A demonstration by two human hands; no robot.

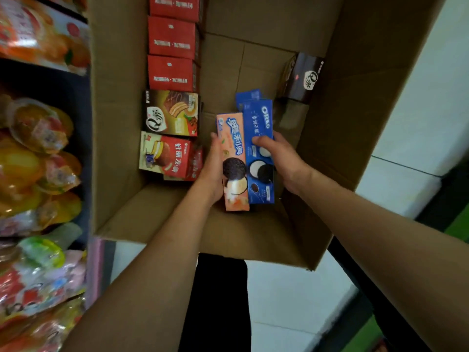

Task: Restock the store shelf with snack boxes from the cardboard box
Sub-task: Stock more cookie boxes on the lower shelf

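Head | left fingers (214,148) curled on peach box (234,161) | right fingers (261,142) on blue box (260,158)

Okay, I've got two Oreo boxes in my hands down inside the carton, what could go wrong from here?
1. The left hand only cups the side of the orange Oreo box, so it might slip as you lift.
2. More blue boxes sit behind the blue Oreo box held by your right hand; they may topple.
3. The tall cardboard box wall could snag your load.

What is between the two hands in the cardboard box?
In the head view, the left hand and right hand hold an orange cookie box and a blue cookie box between them.
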